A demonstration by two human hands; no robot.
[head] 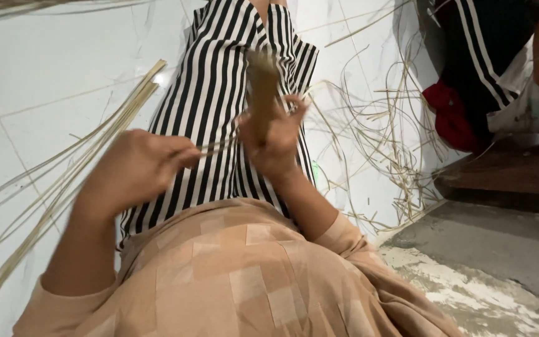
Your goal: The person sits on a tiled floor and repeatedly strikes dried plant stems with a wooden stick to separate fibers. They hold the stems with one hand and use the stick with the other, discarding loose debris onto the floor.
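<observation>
Left hand (135,168): closed, pinched a thin strip (216,148);
Right hand (274,138): gripped a brown tool (262,84);
Floor (51,81): many long strips (63,165) waited, unworked.

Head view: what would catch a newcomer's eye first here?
At centre, the right hand grips an upright brown tool while the left hand pinches thin pale strips, both over black-and-white striped cloth. Long strips fan across the white tiled floor at left; loose shavings lie scattered at right.

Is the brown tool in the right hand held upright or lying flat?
Upright: the brown tool rises blurred out of the right hand, fingers curled round its lower part.
</observation>
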